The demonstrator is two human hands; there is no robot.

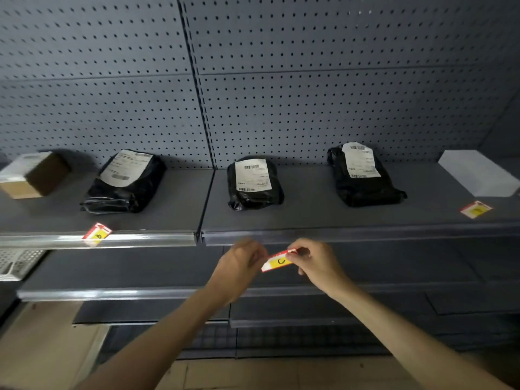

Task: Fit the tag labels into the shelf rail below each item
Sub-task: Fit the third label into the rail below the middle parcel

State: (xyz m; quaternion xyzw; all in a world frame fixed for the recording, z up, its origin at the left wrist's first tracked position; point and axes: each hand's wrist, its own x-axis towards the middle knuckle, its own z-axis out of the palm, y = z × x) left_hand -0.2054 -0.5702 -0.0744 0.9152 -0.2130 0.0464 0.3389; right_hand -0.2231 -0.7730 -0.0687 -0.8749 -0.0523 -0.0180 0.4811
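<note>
A red and yellow tag label (278,260) marked with a black letter is pinched between both hands, just below the shelf rail (337,235). My left hand (239,266) holds its left end and my right hand (315,263) its right end. Above the rail lies a black parcel (254,182) with a white shipping label. A second tag label (96,234) rests tilted on the clear left rail (140,240), below another black parcel (126,181). A third tag label (476,209) lies flat on the shelf at the right, near a white box (478,173).
A third black parcel (363,175) sits right of the middle one, and a brown cardboard box (33,173) at the far left. A pegboard back wall (281,80) rises behind. Lower shelves (112,291) run beneath my hands, with a white perforated basket (17,263) at the left.
</note>
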